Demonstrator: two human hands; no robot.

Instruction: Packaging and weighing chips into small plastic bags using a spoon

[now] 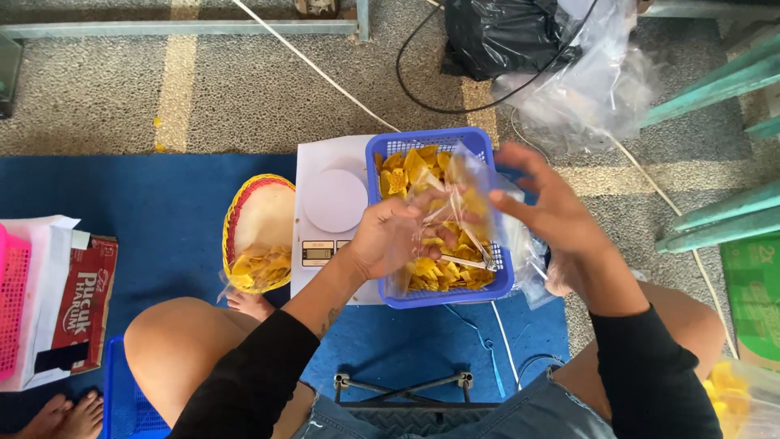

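Note:
A blue plastic basket (422,140) full of yellow chips (406,167) sits on the blue mat in front of me. Over it I hold a clear plastic bag (463,211) with some chips inside. My left hand (394,236) grips the bag's near side, fingers pinched at its mouth. My right hand (548,207) holds the bag's other side with fingers spread. A metal scoop or tongs lies among the chips in the basket (475,262).
A white digital scale (329,207) stands left of the basket. A yellow-and-red woven basket (260,236) with chips leans beside it. A black bag (500,32) and clear bags (593,89) lie beyond. A pink basket (12,301), a carton and another person's feet (65,415) are at left.

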